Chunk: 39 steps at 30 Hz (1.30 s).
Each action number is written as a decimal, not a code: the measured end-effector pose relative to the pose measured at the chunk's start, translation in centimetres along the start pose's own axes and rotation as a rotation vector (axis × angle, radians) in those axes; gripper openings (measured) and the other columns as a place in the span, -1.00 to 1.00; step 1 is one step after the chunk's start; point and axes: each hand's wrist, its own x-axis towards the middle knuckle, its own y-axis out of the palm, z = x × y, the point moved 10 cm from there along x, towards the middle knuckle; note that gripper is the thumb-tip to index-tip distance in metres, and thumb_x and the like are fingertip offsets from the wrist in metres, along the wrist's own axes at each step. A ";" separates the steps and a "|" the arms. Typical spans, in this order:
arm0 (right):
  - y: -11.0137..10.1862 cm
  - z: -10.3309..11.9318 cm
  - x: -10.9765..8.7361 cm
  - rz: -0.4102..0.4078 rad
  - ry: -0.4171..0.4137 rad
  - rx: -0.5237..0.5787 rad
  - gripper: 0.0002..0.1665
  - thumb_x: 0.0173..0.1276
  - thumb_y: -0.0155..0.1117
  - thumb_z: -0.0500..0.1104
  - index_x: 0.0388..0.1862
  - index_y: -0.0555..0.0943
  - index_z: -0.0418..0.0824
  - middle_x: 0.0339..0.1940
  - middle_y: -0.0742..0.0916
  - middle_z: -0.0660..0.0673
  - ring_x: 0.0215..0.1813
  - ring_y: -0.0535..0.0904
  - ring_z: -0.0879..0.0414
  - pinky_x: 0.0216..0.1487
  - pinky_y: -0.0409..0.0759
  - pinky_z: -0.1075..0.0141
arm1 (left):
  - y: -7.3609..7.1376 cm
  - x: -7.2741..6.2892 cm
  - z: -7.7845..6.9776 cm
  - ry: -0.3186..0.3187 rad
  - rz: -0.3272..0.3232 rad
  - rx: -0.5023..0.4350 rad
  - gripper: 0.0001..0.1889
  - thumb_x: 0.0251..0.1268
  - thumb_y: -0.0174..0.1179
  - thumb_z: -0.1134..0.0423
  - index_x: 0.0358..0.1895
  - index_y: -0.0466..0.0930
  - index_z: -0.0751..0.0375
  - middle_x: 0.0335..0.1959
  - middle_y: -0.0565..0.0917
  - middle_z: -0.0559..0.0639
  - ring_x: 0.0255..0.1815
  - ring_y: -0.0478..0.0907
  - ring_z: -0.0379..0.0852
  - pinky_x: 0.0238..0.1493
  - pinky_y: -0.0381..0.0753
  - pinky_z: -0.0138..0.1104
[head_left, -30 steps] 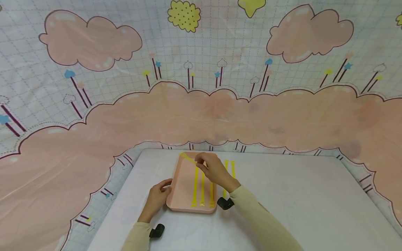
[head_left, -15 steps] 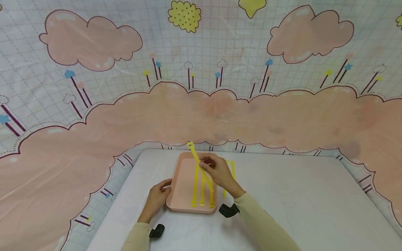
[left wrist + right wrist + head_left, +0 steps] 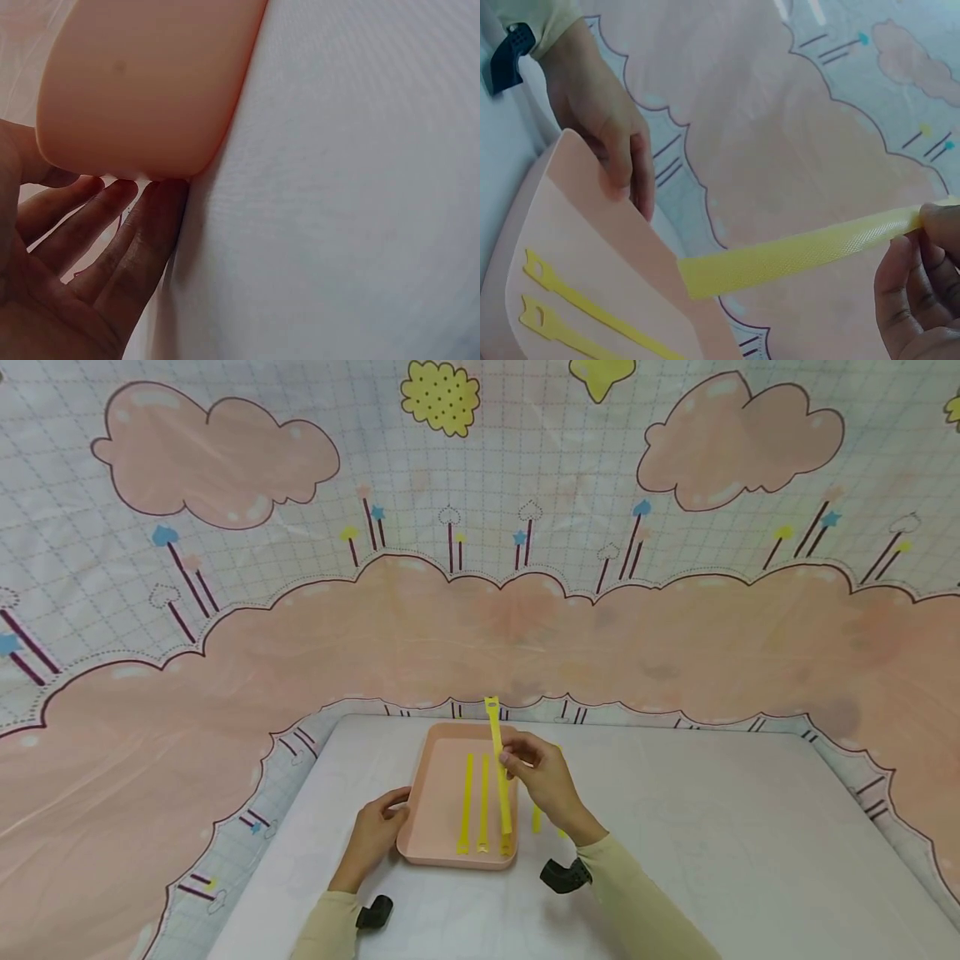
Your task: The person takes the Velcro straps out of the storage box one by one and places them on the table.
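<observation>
In my right hand (image 3: 546, 785) a yellow hook-and-loop cable tie (image 3: 494, 727) is pinched between thumb and fingers, standing nearly upright over the tray's right side. The right wrist view shows the tie's strip (image 3: 795, 251) stretching away from the fingertips. Below it, the pink tray (image 3: 435, 806) bears several yellow cable ties (image 3: 466, 802) lying lengthwise, slotted heads at the near end; the held tie partly covers the rightmost. My left hand (image 3: 375, 835) rests at the tray's left side, its fingers (image 3: 112, 195) extended with their tips against the outer wall.
More yellow cable ties (image 3: 536, 818) lie on the white table (image 3: 712, 843) just right of the tray, partly hidden by my right hand. Black wrist mounts (image 3: 566, 877) sit at both forearms. A cloud-patterned cloth (image 3: 600, 643) hangs behind the table.
My right hand has moved right and slightly nearer, turning the held cable tie from slanting left to nearly upright over the tray's right side. My left hand and the tray have stayed put.
</observation>
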 end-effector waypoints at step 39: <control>-9.6 -4.0 -2.0 -0.210 0.238 0.024 -0.72 0.39 0.22 -0.33 0.03 0.50 -0.42 -0.30 0.62 -0.01 -0.28 0.60 0.21 -0.17 0.64 0.41 | 0.0 0.0 -0.1 -0.007 0.000 -0.021 -0.62 0.34 0.16 0.36 0.21 0.59 0.20 0.11 0.69 0.14 -0.07 0.69 -0.01 -0.23 0.57 -0.43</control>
